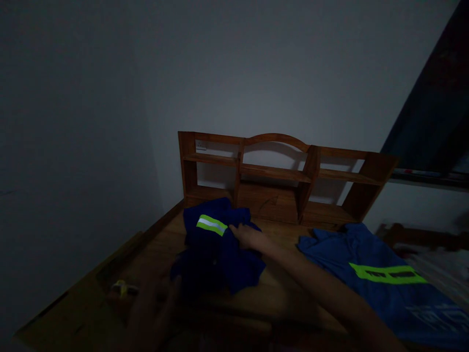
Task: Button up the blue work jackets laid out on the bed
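A dark blue work garment (234, 264) with a yellow-green and silver reflective strip lies crumpled on the wooden desk (282, 293). My right hand (249, 237) reaches in from the right and grips its cloth, beside the end of the strip. Low on the left, my left hand (152, 300) is dark and blurred. Its thumb and fingers look spread apart, near the garment's left edge, and no object shows between them. A small yellow and white item (123, 288) sits left of that hand; its kind is too dim to make out.
A lighter blue garment (370, 249) with a yellow-green strip is spread flat at the right. Along the desk's back stands a wooden shelf unit (273, 171) against the wall (256, 73). A dark curtain or window (436, 112) is at the upper right. The light is dim.
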### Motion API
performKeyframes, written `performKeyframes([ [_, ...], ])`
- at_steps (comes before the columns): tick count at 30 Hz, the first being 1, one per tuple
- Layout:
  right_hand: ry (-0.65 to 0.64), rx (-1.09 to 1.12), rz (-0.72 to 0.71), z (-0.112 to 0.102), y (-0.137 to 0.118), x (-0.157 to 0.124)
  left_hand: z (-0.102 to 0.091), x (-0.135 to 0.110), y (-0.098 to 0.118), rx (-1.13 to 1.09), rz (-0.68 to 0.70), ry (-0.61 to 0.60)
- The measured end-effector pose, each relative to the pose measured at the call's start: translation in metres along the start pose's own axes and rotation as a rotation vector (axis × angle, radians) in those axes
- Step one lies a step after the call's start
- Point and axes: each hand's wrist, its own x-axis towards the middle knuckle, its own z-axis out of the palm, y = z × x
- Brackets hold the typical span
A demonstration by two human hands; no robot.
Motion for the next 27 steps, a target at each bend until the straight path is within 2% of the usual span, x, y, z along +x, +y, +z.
performKeyframes([
  [3,0.11,0.195,-0.082,0.006,0.006,-0.01,0.042,-0.008,0.025,0.044,0.278,-0.312],
  [6,0.345,0.478,-0.315,-0.011,0.024,-0.039,0.087,-0.011,0.031,0.11,0.365,-0.484],
  [7,0.407,0.532,-0.358,-0.017,0.032,-0.054,0.1,-0.01,0.028,0.134,0.346,-0.5],
  [9,0.475,0.585,-0.331,-0.027,0.05,-0.09,0.119,-0.005,0.016,0.168,0.271,-0.477],
  [12,0.516,0.549,-0.112,-0.021,0.086,-0.147,0.135,0.013,-0.012,0.224,0.183,-0.428],
  [15,0.471,0.423,0.177,0.014,0.135,-0.197,0.141,0.036,-0.042,0.284,0.121,-0.398],
  [18,0.316,0.309,0.468,0.069,0.183,-0.238,0.136,0.054,-0.062,0.372,0.05,-0.347],
  [20,0.215,0.256,0.609,0.105,0.202,-0.26,0.128,0.059,-0.066,0.448,0.001,-0.295],
  [22,0.172,0.204,0.689,0.132,0.207,-0.274,0.118,0.058,-0.06,0.489,-0.026,-0.216],
  [24,0.183,0.131,0.747,0.15,0.202,-0.28,0.11,0.048,-0.048,0.44,0.006,-0.15],
  [27,0.22,0.017,0.82,0.16,0.193,-0.278,0.105,0.017,-0.033,0.208,0.108,-0.206],
])
